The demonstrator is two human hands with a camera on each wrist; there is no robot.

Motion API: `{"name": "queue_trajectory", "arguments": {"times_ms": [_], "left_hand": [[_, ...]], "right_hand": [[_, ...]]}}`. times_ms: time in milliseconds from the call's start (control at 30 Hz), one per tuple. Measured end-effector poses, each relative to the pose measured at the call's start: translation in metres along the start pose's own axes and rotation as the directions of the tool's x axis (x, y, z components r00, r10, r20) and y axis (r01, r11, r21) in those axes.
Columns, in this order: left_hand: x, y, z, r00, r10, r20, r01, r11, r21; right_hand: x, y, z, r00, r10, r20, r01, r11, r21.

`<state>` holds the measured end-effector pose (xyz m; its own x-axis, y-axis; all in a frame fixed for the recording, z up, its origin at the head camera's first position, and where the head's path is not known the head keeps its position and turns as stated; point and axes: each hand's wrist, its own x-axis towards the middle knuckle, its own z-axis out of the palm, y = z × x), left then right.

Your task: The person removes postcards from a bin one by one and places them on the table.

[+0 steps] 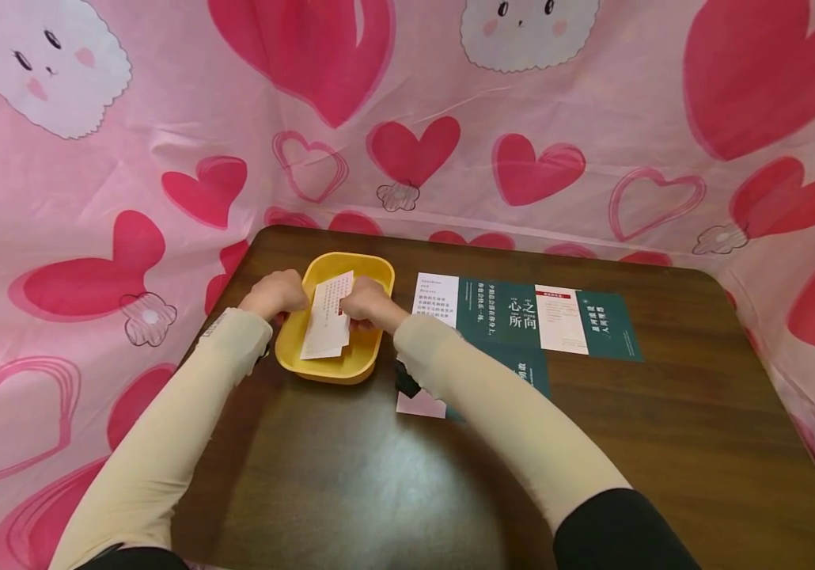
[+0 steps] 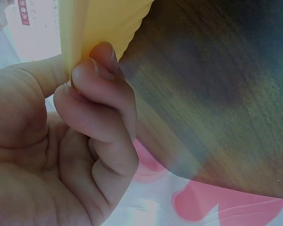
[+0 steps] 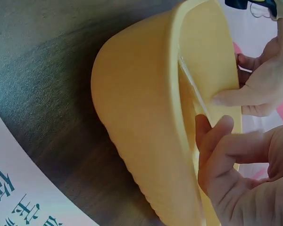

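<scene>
A yellow plastic basin (image 1: 332, 373) stands at the table's left side. Inside it lie white printed paper cards (image 1: 324, 321), at least two overlapping, with vertical lines of writing. My left hand (image 1: 276, 294) grips the basin's left rim; in the left wrist view its curled fingers (image 2: 108, 101) and thumb pinch the yellow wall. Over the basin's right side, my right hand (image 1: 370, 303) pinches the right edge of the cards. The right wrist view shows the right hand (image 3: 245, 169) at a card's thin edge (image 3: 194, 84), inside the rim.
Right of the basin, several green and white printed cards (image 1: 521, 317) lie in rows on the dark wooden table (image 1: 322, 475). My right forearm crosses over part of them. A pink cloth (image 1: 464, 182) with hearts hangs behind and beside the table.
</scene>
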<state>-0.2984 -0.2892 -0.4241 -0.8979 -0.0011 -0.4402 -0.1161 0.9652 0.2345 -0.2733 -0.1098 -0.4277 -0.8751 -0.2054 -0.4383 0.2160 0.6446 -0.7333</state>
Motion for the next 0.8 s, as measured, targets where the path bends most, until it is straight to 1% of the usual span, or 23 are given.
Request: {"name": "queue_trajectory", "arguments": {"times_ms": [200, 267, 433, 600, 700, 733, 800], "left_hand": [[0.002, 0.0, 0.001, 1.0, -0.002, -0.003, 0.002, 1.0, 0.022], [0.002, 0.0, 0.001, 1.0, -0.001, -0.006, 0.001, 1.0, 0.021], [-0.001, 0.0, -0.001, 1.0, 0.008, -0.007, -0.008, 1.0, 0.003], [0.001, 0.0, -0.001, 1.0, 0.006, 0.004, -0.006, 1.0, 0.006], [0.003, 0.0, -0.001, 1.0, -0.001, 0.01, 0.001, 1.0, 0.007], [0.017, -0.009, 0.002, 1.0, 0.012, 0.022, -0.012, 1.0, 0.001], [0.018, -0.009, 0.002, 1.0, 0.013, 0.023, -0.013, 1.0, 0.004]], "right_hand": [[0.005, 0.007, -0.001, 0.999, -0.036, -0.015, 0.035, 0.997, -0.068], [0.005, 0.007, -0.002, 0.999, -0.043, -0.015, 0.042, 0.997, -0.063], [0.0, 0.003, -0.007, 0.999, -0.049, 0.0, 0.049, 0.999, -0.014], [-0.005, -0.002, -0.012, 0.997, -0.079, 0.02, 0.079, 0.996, -0.038], [-0.005, -0.002, -0.016, 0.995, -0.097, 0.017, 0.098, 0.994, -0.049], [-0.004, -0.001, -0.018, 0.995, -0.102, 0.014, 0.103, 0.993, -0.051], [-0.003, 0.002, -0.021, 0.995, -0.103, 0.005, 0.103, 0.993, -0.057]]}}
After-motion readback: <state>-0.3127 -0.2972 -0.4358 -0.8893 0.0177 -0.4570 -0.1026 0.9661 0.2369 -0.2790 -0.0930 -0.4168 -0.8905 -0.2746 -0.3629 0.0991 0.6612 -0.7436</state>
